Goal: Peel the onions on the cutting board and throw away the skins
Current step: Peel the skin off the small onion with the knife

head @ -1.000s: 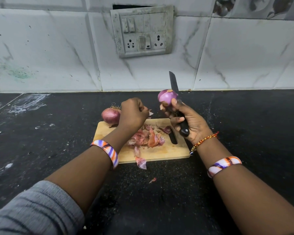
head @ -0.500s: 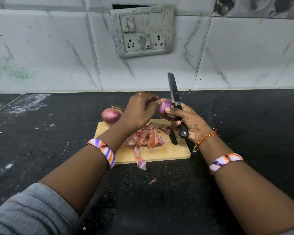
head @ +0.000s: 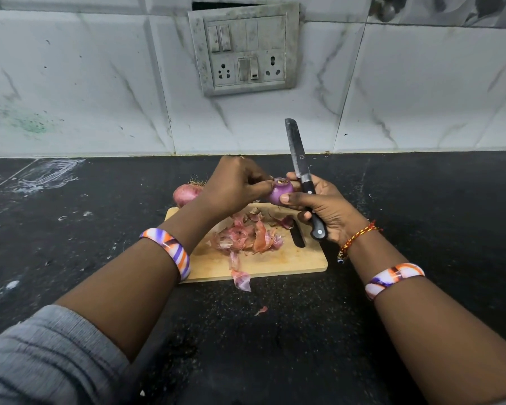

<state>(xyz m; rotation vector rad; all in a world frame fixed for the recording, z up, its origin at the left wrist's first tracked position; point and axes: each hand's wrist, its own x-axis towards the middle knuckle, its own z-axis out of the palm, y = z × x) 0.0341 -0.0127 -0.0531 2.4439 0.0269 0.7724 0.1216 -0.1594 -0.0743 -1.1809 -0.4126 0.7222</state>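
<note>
A purple, mostly peeled onion [head: 280,192] is held above the wooden cutting board [head: 281,263]. My left hand [head: 235,185] pinches the onion's left side with its fingertips. My right hand [head: 323,206] holds the onion with thumb and fingers and also grips a black-handled knife [head: 301,175], blade pointing up. A heap of pink onion skins [head: 247,235] lies on the board. An unpeeled red onion [head: 184,194] sits at the board's far left corner, partly hidden by my left hand.
The board lies on a black speckled counter [head: 421,200]. One skin [head: 241,280] hangs over the board's near edge, and a small scrap [head: 261,310] lies on the counter. A tiled wall with a switch-and-socket plate [head: 243,51] stands behind.
My left hand rose from the board and closed its fingertips on the onion held in my right hand. Onion and knife came slightly lower and towards the middle.
</note>
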